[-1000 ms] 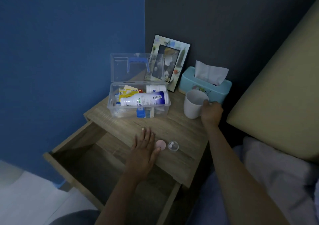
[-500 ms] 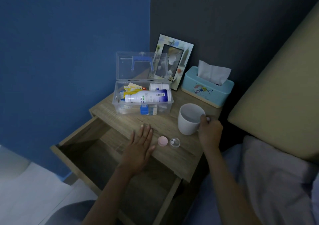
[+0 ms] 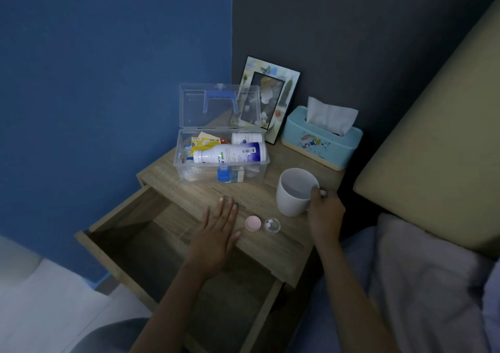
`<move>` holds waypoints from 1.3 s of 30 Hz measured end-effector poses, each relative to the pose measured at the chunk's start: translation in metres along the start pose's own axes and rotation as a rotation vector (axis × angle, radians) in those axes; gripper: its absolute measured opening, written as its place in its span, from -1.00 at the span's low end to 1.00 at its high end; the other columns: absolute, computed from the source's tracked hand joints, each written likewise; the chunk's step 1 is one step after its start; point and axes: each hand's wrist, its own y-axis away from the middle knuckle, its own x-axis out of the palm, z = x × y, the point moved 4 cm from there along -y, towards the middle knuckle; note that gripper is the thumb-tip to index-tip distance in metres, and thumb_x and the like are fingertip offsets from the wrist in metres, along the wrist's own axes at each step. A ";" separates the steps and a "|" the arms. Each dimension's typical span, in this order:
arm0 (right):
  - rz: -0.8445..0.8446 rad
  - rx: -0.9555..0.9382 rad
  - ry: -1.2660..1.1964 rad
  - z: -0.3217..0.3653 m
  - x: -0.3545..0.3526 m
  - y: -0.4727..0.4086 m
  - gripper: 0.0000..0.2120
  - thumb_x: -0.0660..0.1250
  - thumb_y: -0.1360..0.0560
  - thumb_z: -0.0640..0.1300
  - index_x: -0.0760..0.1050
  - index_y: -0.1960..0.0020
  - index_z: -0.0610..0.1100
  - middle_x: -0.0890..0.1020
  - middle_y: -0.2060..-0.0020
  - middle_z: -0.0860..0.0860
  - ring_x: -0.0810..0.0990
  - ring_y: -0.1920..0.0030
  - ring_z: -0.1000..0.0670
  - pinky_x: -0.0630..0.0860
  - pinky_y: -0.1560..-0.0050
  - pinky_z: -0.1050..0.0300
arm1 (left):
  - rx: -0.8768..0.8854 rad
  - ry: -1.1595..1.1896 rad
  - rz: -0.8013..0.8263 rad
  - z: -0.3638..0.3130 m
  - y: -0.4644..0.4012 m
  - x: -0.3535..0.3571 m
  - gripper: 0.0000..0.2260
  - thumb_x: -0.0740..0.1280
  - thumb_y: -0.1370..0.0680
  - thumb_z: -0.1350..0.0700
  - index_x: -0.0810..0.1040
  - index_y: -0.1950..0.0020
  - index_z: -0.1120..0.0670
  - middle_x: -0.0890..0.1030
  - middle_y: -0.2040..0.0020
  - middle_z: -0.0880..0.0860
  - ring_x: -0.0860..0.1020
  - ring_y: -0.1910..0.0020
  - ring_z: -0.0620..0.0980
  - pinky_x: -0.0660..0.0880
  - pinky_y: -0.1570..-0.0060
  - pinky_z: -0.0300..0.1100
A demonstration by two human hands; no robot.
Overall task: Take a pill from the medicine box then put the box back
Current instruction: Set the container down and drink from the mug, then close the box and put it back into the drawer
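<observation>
The clear medicine box (image 3: 180,164) stands open on the wooden nightstand (image 3: 273,247), lid upright with a blue handle. Inside lie a large white bottle (image 3: 230,154), a smaller white bottle (image 3: 246,138) and coloured packets. Near the front edge sit a pink cap (image 3: 253,223) and a small clear container (image 3: 272,225) with white pills in it. My left hand (image 3: 217,233) rests flat on the top, fingers spread, just left of the cap. My right hand (image 3: 323,214) grips the handle of a white mug (image 3: 293,191) standing right of the box.
The nightstand drawer (image 3: 121,244) is pulled out below my left hand. A picture frame (image 3: 270,98) and a teal tissue box (image 3: 322,141) stand at the back. A beige headboard (image 3: 438,141) and bedding (image 3: 422,285) lie on the right; a blue wall is on the left.
My right hand has pulled the mug from beside the tissue box toward the front right of the nightstand. My left hand has stayed flat next to the pink cap.
</observation>
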 end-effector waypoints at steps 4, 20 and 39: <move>-0.006 -0.025 0.077 0.010 -0.001 0.000 -0.52 0.18 -0.57 0.13 0.47 -0.27 -0.24 0.56 -0.20 -0.18 0.55 -0.20 -0.19 0.48 -0.04 0.04 | -0.052 0.211 -0.062 0.003 0.000 -0.008 -0.45 -0.08 -0.63 -0.14 -0.19 -0.54 0.02 -0.17 -0.57 -0.05 -0.22 -0.57 -0.05 -0.22 -0.52 -0.11; 0.565 -0.021 -0.118 0.159 0.169 -0.112 -0.36 0.02 -0.61 0.19 0.16 -0.54 -0.20 0.28 -0.50 -0.16 0.34 -0.44 -0.18 0.29 -0.37 0.02 | -0.588 0.920 -0.427 0.081 -0.051 -0.073 -0.32 -0.05 -0.55 -0.27 -0.11 -0.58 0.01 -0.09 -0.61 -0.04 -0.11 -0.57 -0.11 -0.11 -0.46 -0.22; 0.218 -0.016 -0.353 0.093 0.123 -0.018 -0.59 0.06 -0.59 0.20 0.57 0.08 -0.02 0.64 0.21 0.00 0.60 0.22 0.03 0.48 0.21 0.11 | -0.559 1.091 -0.566 0.067 -0.044 -0.089 -0.47 -0.06 -0.63 -0.16 -0.14 -0.58 -0.11 0.17 -0.40 -0.24 0.13 -0.34 -0.27 0.11 -0.31 -0.28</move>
